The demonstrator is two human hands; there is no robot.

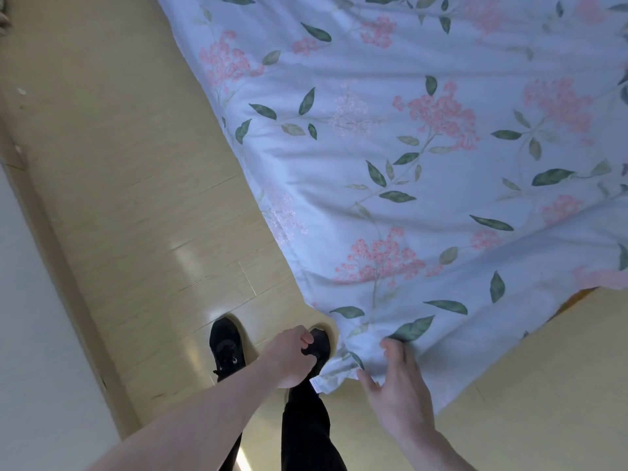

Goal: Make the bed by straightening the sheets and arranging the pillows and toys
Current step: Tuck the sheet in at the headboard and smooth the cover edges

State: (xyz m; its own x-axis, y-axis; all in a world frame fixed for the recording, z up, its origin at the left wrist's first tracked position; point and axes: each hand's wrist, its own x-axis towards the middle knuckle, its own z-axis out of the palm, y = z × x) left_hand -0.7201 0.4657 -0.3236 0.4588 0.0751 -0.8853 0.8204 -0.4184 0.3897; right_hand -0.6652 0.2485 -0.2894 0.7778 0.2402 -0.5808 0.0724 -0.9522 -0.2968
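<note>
Sheet corner over the floor

The sheet (424, 158) spreads right of the floor (119, 164); both shoes (227, 345) stand left of its corner.

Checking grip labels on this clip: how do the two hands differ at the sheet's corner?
The left hand is curled into a fist beside the floral sheet; whether it pinches fabric is unclear. The right hand has spread fingers on the corner. Both are bare, low near the corner.

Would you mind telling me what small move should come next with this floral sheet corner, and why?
Probably bring the left hand across to grip the floral sheet corner. It is curled beside the hem holding nothing, while the right hand touches bunched fabric.
</note>
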